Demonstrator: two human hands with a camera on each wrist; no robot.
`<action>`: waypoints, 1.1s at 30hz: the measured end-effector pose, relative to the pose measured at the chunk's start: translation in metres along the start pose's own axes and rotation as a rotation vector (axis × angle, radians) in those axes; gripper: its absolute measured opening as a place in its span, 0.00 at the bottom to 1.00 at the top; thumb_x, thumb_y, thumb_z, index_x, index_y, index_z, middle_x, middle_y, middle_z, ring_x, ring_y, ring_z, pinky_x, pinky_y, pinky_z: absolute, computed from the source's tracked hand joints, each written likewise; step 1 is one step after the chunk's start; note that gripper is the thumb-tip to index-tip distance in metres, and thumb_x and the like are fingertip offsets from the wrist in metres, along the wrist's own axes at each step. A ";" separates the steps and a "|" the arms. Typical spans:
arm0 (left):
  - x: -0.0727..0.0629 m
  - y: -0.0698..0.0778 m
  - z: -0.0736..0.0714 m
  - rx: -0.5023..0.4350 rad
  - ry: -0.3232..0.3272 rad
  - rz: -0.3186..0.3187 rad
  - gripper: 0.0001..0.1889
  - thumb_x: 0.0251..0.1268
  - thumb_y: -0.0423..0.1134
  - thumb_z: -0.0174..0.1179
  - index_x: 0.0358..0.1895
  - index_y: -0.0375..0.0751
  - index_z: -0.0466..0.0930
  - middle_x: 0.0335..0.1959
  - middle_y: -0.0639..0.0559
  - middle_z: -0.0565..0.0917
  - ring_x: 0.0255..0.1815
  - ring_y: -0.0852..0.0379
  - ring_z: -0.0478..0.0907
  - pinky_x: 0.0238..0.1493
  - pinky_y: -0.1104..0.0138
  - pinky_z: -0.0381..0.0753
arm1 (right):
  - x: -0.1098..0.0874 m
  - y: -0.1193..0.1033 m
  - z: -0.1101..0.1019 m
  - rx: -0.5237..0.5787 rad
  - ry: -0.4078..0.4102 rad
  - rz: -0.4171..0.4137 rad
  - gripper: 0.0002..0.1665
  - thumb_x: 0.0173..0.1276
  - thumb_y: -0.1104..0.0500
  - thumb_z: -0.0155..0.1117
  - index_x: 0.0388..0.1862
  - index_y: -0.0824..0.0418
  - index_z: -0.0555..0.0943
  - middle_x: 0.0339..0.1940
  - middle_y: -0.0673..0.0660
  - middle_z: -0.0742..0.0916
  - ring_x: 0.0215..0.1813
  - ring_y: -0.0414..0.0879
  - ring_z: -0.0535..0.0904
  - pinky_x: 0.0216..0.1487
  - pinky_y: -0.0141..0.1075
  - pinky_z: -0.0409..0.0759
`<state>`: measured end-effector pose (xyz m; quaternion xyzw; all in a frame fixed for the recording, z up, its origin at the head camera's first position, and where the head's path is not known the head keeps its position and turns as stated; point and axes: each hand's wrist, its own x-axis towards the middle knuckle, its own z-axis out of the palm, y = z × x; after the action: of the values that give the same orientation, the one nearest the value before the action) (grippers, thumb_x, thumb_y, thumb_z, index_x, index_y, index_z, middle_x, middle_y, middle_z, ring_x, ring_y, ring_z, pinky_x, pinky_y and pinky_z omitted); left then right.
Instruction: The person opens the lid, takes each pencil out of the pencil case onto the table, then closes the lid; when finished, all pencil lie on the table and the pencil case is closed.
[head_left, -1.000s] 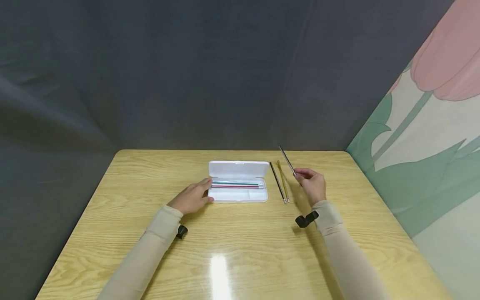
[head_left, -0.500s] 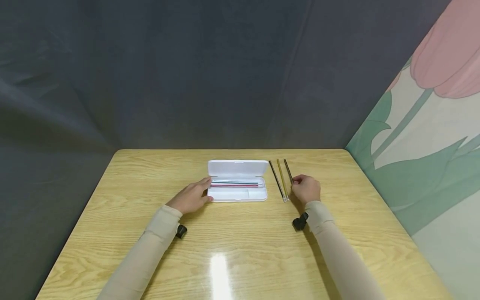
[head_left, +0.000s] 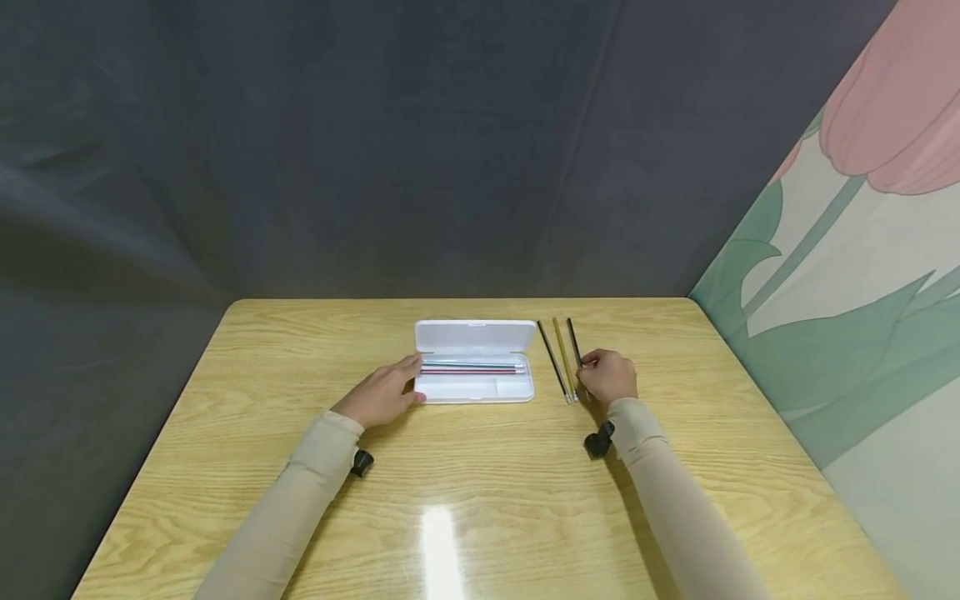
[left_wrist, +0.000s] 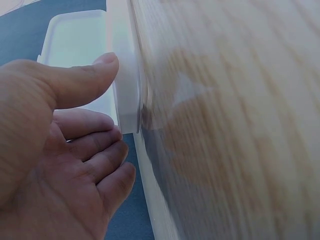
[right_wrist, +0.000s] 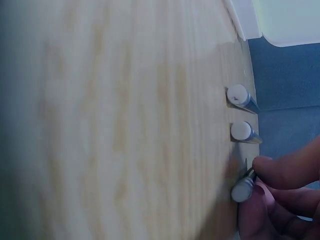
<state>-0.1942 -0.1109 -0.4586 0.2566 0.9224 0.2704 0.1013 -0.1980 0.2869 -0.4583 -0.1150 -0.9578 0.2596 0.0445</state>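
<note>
A white pencil case [head_left: 457, 392] lies with its lid raised, a green pencil [head_left: 468, 365] and a red pencil [head_left: 468, 372] in its rear part. My left hand [head_left: 378, 393] holds the case's left end, thumb at the front corner and fingers toward the back corner. To the right of the case, my right hand [head_left: 609, 377] pinches a dark pencil [head_left: 573, 335] near its eraser end, low at the tabletop. In the right wrist view, that pencil's white eraser [right_wrist: 242, 191] pokes out by the thumb. Beside it lie a yellow pencil [head_left: 562, 350] and a black pencil [head_left: 551, 354].
The wooden table [head_left: 480, 467] has a dark grey curtain [head_left: 450, 150] behind it and along its left side. A cloth with a tulip print [head_left: 847, 292] hangs at the right. The case's raised lid [head_left: 475, 336] stands at the back.
My right hand has brought the dark pencil down and left, from raised and slanting to lying beside the yellow one. The left hand keeps its place at the case.
</note>
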 end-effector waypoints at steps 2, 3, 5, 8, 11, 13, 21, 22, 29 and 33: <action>-0.001 0.001 -0.001 -0.002 -0.002 -0.002 0.39 0.75 0.47 0.59 0.80 0.36 0.53 0.84 0.43 0.53 0.83 0.42 0.54 0.81 0.49 0.62 | -0.001 -0.001 0.001 0.009 0.036 -0.027 0.17 0.70 0.57 0.61 0.52 0.65 0.86 0.42 0.63 0.91 0.40 0.55 0.88 0.43 0.50 0.88; -0.001 0.001 -0.001 -0.005 -0.003 -0.002 0.39 0.75 0.47 0.59 0.80 0.35 0.53 0.84 0.43 0.53 0.83 0.42 0.54 0.82 0.49 0.62 | -0.002 -0.003 0.002 0.027 0.066 -0.055 0.17 0.71 0.58 0.61 0.53 0.65 0.86 0.42 0.63 0.91 0.39 0.55 0.88 0.43 0.50 0.88; -0.002 0.001 -0.001 -0.006 -0.005 -0.004 0.39 0.75 0.47 0.59 0.80 0.35 0.53 0.84 0.43 0.53 0.83 0.42 0.54 0.82 0.49 0.62 | -0.006 -0.010 0.004 0.086 0.127 -0.133 0.16 0.72 0.60 0.61 0.53 0.65 0.86 0.42 0.63 0.91 0.40 0.55 0.88 0.44 0.50 0.88; -0.001 0.002 -0.002 -0.006 -0.002 -0.006 0.38 0.75 0.48 0.59 0.80 0.36 0.53 0.83 0.43 0.53 0.83 0.43 0.54 0.82 0.49 0.62 | -0.013 -0.032 0.007 0.183 0.172 -0.286 0.13 0.72 0.62 0.64 0.53 0.63 0.87 0.42 0.60 0.91 0.42 0.53 0.88 0.46 0.48 0.89; 0.001 0.002 -0.002 -0.009 0.008 -0.006 0.38 0.75 0.47 0.59 0.80 0.37 0.54 0.84 0.44 0.53 0.83 0.43 0.55 0.82 0.50 0.62 | -0.017 -0.059 0.009 0.263 0.083 -0.400 0.12 0.70 0.63 0.68 0.51 0.59 0.88 0.44 0.57 0.92 0.45 0.51 0.88 0.48 0.47 0.89; 0.004 0.002 0.000 -0.013 0.011 -0.006 0.38 0.75 0.47 0.59 0.80 0.38 0.53 0.84 0.44 0.53 0.84 0.44 0.54 0.82 0.50 0.61 | -0.017 -0.072 0.014 0.283 0.008 -0.450 0.12 0.69 0.64 0.69 0.50 0.57 0.88 0.45 0.56 0.92 0.44 0.50 0.89 0.48 0.46 0.89; 0.007 0.003 0.011 -0.009 -0.002 -0.010 0.39 0.75 0.48 0.60 0.80 0.38 0.53 0.84 0.46 0.53 0.84 0.46 0.54 0.82 0.51 0.61 | 0.000 -0.080 0.052 0.135 -0.129 -0.564 0.11 0.66 0.67 0.69 0.45 0.57 0.90 0.43 0.53 0.93 0.46 0.46 0.89 0.51 0.41 0.89; 0.006 0.003 0.012 -0.014 0.001 -0.007 0.39 0.74 0.47 0.60 0.80 0.37 0.54 0.83 0.45 0.54 0.84 0.45 0.55 0.82 0.51 0.61 | 0.001 -0.079 0.055 0.119 -0.133 -0.570 0.12 0.66 0.67 0.69 0.45 0.57 0.90 0.43 0.53 0.93 0.47 0.46 0.89 0.51 0.41 0.89; 0.009 0.001 0.012 0.009 0.015 -0.011 0.39 0.75 0.48 0.60 0.80 0.39 0.53 0.83 0.48 0.54 0.83 0.47 0.56 0.82 0.53 0.62 | 0.008 -0.078 0.060 0.043 -0.124 -0.576 0.12 0.65 0.67 0.70 0.43 0.54 0.91 0.44 0.52 0.93 0.48 0.48 0.88 0.53 0.45 0.88; 0.010 0.002 0.011 0.007 0.024 0.002 0.38 0.75 0.47 0.60 0.80 0.37 0.55 0.83 0.45 0.55 0.83 0.46 0.57 0.82 0.52 0.62 | 0.010 -0.078 0.059 0.022 -0.154 -0.569 0.12 0.64 0.68 0.71 0.43 0.54 0.91 0.42 0.52 0.93 0.47 0.47 0.88 0.52 0.43 0.88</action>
<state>-0.1984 -0.0993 -0.4675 0.2547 0.9241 0.2706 0.0890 -0.2320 0.1949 -0.4695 0.1786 -0.9493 0.2550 0.0440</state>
